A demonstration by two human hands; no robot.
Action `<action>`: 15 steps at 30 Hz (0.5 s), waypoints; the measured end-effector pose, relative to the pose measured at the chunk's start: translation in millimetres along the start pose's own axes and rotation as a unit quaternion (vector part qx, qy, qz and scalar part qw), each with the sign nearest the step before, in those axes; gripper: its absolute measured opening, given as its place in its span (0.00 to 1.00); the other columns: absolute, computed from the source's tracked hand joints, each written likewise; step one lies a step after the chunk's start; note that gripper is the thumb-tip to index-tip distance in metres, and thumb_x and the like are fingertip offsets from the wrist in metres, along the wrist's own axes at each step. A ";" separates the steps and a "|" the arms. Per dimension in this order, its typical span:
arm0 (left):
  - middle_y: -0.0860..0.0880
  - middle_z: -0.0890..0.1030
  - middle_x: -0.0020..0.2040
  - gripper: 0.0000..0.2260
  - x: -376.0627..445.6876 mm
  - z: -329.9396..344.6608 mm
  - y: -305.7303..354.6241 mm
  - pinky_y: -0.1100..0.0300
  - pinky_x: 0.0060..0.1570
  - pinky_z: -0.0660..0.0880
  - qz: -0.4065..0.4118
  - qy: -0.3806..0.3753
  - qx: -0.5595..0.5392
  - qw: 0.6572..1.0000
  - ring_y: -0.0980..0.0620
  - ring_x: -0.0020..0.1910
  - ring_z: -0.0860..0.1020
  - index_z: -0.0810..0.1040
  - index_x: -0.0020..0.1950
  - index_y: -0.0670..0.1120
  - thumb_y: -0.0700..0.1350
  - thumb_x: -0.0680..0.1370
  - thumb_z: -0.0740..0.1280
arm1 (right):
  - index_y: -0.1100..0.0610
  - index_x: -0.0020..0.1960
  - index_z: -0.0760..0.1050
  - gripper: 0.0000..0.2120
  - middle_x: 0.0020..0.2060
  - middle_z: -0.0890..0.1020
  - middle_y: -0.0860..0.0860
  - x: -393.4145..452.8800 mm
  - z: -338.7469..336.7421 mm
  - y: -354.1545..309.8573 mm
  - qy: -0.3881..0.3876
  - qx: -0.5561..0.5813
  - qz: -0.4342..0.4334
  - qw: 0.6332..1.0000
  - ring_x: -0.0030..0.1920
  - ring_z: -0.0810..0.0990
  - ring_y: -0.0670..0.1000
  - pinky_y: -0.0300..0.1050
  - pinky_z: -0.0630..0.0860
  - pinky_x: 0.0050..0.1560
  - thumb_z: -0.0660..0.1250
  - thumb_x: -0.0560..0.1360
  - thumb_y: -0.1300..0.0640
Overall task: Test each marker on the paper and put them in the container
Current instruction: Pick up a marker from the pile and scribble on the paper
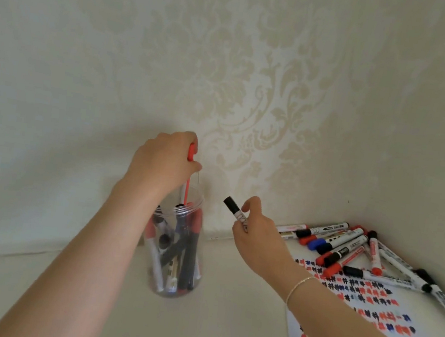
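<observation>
wallpapered corner; left hand [164, 158] lowers red marker [188, 175] into container [176, 250]; right hand [254, 229] grips black marker [234, 211].

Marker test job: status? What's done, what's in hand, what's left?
Done: several markers already stand in the clear container, and the paper is covered in red, black and blue test marks. In hand: the left hand holds a red marker over the container's mouth; the right hand holds a black-capped marker. Left: a sizeable pile of markers lies at the paper's far end.
</observation>
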State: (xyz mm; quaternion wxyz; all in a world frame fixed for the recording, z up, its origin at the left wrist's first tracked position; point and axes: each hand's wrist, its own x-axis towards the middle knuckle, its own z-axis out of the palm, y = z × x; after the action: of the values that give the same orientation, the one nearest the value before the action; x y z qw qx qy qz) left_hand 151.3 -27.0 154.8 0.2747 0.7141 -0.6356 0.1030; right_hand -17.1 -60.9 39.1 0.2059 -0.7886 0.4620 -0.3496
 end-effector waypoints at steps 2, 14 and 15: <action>0.48 0.80 0.43 0.04 0.4 10.4 -0.6 0.57 0.40 0.70 -0.003 -0.062 0.003 0.998 0.46 0.43 0.78 0.77 0.46 0.49 0.48 0.74 0.69 | 0.57 0.52 0.60 0.09 0.33 0.71 0.52 -3.0 -1.2 -0.5 -0.007 0.003 0.016 1.000 0.29 0.67 0.50 0.43 0.63 0.28 0.57 0.75 0.65; 0.51 0.81 0.40 0.06 -12.4 8.5 -0.6 0.62 0.44 0.71 0.006 -0.106 -0.091 0.990 0.58 0.33 0.75 0.84 0.50 0.46 0.44 0.76 0.68 | 0.54 0.60 0.68 0.10 0.29 0.71 0.49 -11.4 -12.4 -3.3 -0.010 -0.016 0.013 1.000 0.27 0.67 0.49 0.45 0.65 0.29 0.54 0.81 0.57; 0.52 0.79 0.41 0.07 -13.0 8.3 -1.0 0.63 0.45 0.69 0.004 -0.080 -0.097 0.992 0.58 0.35 0.75 0.83 0.52 0.47 0.43 0.76 0.69 | 0.54 0.61 0.67 0.10 0.29 0.71 0.49 -12.6 -12.6 -4.2 -0.011 -0.014 0.013 1.000 0.27 0.67 0.49 0.45 0.65 0.29 0.54 0.81 0.57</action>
State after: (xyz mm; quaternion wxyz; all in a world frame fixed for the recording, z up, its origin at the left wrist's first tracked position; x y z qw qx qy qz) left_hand 148.4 -20.2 141.2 0.2902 0.6873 -0.6657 -0.0154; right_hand -28.1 -47.9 45.7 0.2044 -0.7890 0.4751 -0.3318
